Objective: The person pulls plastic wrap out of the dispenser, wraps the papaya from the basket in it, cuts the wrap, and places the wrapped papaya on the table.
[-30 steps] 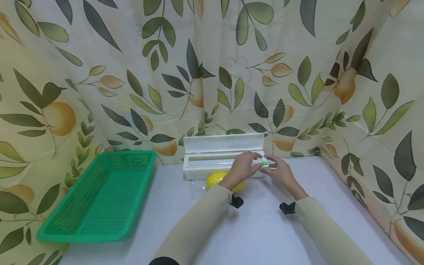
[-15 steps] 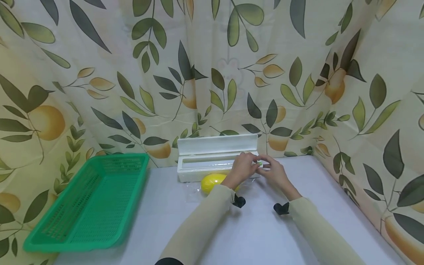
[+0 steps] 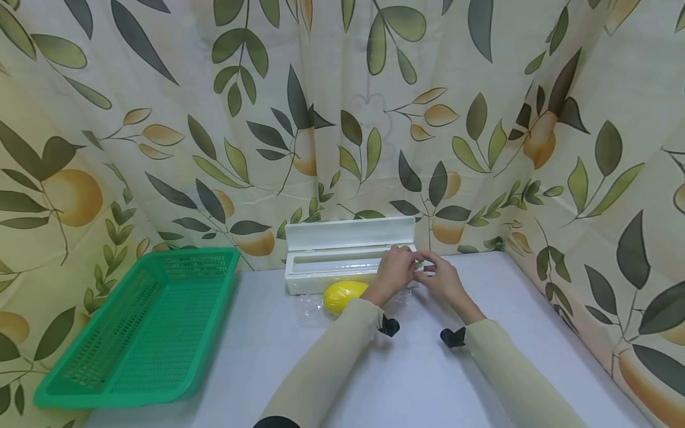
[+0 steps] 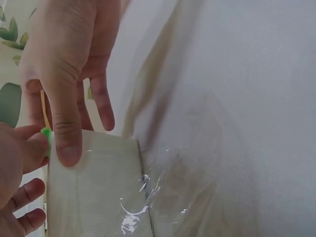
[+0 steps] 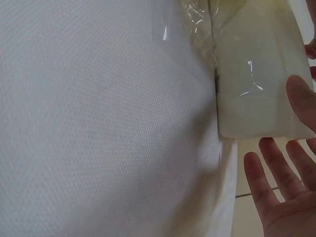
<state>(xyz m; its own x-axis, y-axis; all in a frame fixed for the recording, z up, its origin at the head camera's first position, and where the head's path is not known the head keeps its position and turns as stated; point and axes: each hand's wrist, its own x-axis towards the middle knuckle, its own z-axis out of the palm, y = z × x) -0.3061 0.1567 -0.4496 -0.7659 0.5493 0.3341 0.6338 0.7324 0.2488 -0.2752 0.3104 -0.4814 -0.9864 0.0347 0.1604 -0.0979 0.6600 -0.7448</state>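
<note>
Fingers of the left hand [image 3: 393, 274] and the right hand [image 3: 446, 285] are meeting, in the head view, at the right end of a white box [image 3: 316, 284], and they are covering more of a small green piece [image 3: 419, 265] than one second ago. The whole scene is also sitting a little more to the left than at that time; since half a second ago almost nothing is changing. The box is standing at the far side of the table [image 3: 423, 380], its long axis running from left to right and its front facing the person. Its open lid [image 3: 350, 233] is rising at the back. A yellow oval thing [image 3: 342, 295] is lying before the box, partly behind the left wrist, and clear film [image 3: 310, 309] is spreading about it. A green basket [image 3: 160, 333] is resting well apart on the left.

In the left wrist view, the box is running up and down, its right end pointing to the top. The left hand is pinching the green piece at the box edge.

In the right wrist view, the same end is pointing downward. The right hand is grasping the box corner, its thumb pressing the front, while other fingers are spreading beyond the end; whether its forefinger is touching the green piece is staying hidden
</note>
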